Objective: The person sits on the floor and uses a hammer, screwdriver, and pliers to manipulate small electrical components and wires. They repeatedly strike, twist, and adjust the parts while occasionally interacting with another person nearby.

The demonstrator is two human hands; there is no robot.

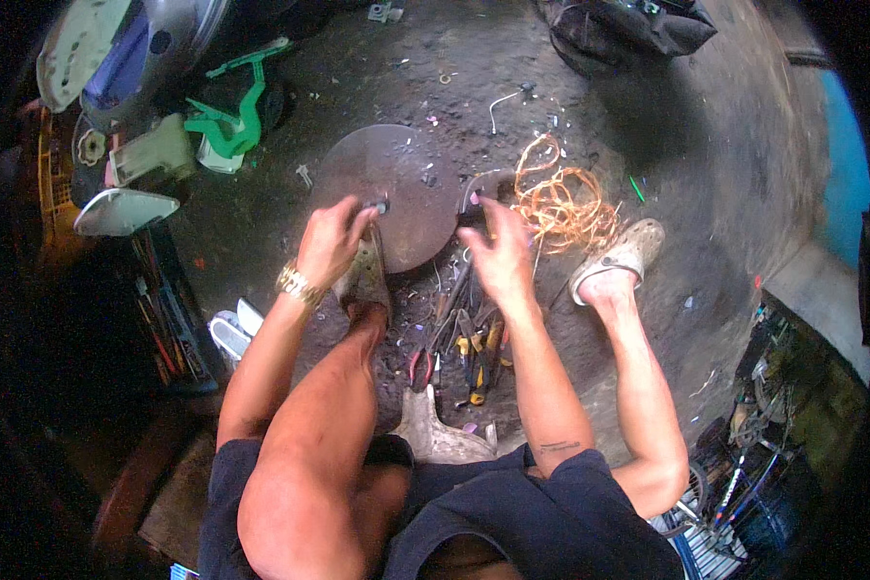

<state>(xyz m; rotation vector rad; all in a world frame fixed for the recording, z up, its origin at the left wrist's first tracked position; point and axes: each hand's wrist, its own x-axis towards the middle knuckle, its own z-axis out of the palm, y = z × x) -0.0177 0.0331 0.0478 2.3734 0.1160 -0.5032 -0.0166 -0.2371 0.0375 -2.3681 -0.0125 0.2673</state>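
The left hand (329, 242) and right hand (499, 259) are blurred, their grip unclear; the dark piece (381, 207) by the left one is too small to identify; that hand partly hides a round plate (401, 164); the top edge crops a black bag (628, 37).

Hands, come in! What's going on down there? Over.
Left hand over round disc. Right hand by disc's right edge. Both holds blurred, unclear. Orange tangle close beside right hand.
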